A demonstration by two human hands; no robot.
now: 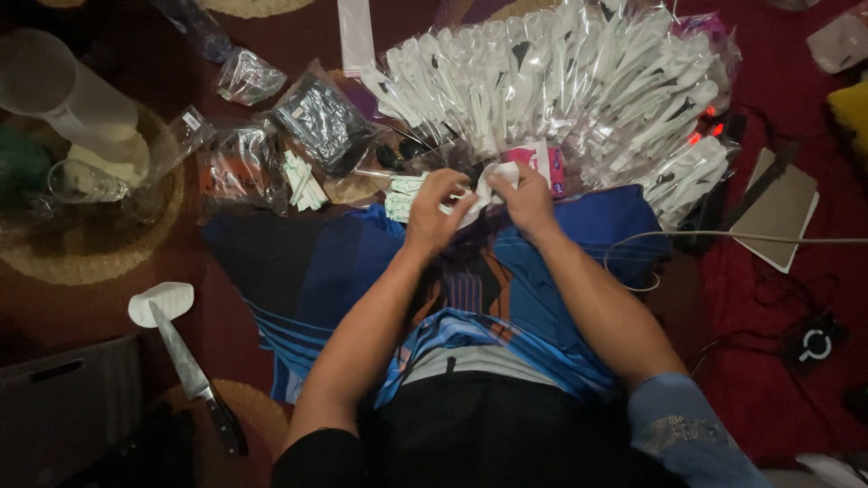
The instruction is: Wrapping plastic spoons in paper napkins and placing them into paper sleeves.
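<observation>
White tissue was pinched between both hands over the blue cloth on the lap. The left hand and the right hand each gripped one end. Just past them lay a big fan of clear packets with white cutlery inside. A knife lay far off on the left.

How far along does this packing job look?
Done: a big fan of clear-bagged white cutlery packs on the floor. In hand: the left hand and right hand both hold a white napkin. Left: small paper packets, a black bag.
</observation>
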